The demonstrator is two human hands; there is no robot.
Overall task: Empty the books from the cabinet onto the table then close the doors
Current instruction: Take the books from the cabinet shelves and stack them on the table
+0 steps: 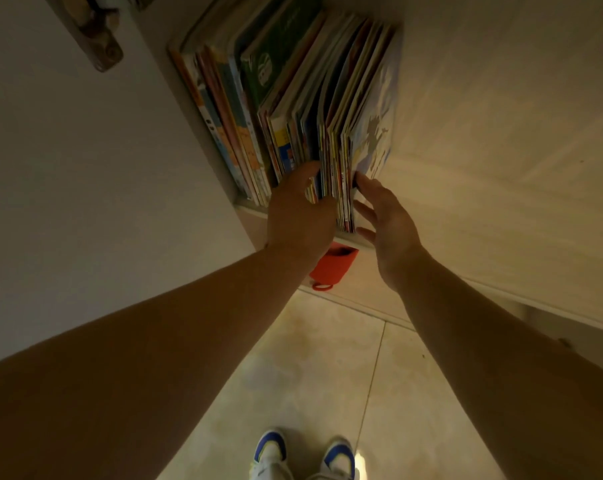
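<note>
The books (293, 109) are stood upright in a row inside the open cabinet (449, 116). A clutch of thin ones is gripped by the left hand (301, 209), its fingers curled in among the spines. The right hand (384, 220) is held just beside them, fingers spread straight.

Books (293, 109) on the cabinet shelf show many-coloured spines: orange, yellow, blue, red. One cover (279, 64) is dark green with white markings; the rightmost cover (376, 133) is pale blue with white and grey patches. Door (85, 168): plain off-white. Pouch (333, 268) below the shelf: red-orange. Floor (310, 368): cream tiles, faintly mottled. Shoes (303, 455): white with blue panels.
</note>
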